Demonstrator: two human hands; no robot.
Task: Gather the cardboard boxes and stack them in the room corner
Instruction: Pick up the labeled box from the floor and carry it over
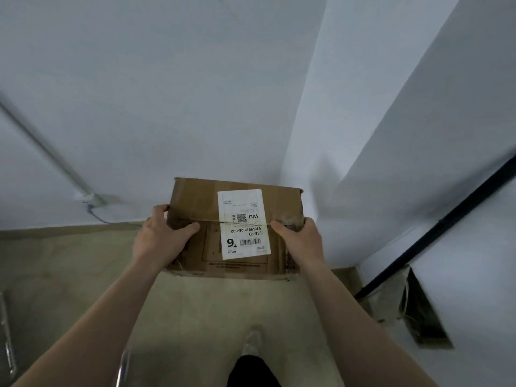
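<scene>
Cardboard box [195, 199]: held between both hands at centre view, over the floor just before the far wall, top face towards the camera.

White walls [167, 93]: fill the far half; a corner runs down to the right of the box.

Floor [69, 275]: beige, dull, near half of the view.

Black pipe [435, 230]: slants down the right wall towards a dark opening [421, 311] at its base. A grey conduit [47, 152] slants down the left wall.

Left hand [159, 236]: grips the box's left edge, thumb laid across the top, fingers wrapped round the side.

Right hand [301, 238]: grips the right edge the same way (fingers mostly hidden behind the box).

Shipping label [243, 224]: white, stuck across the top seam, print upside down from here, "WU" legible.

Shoe [251, 342]: one, blurred, on the floor near the bottom edge.
</scene>
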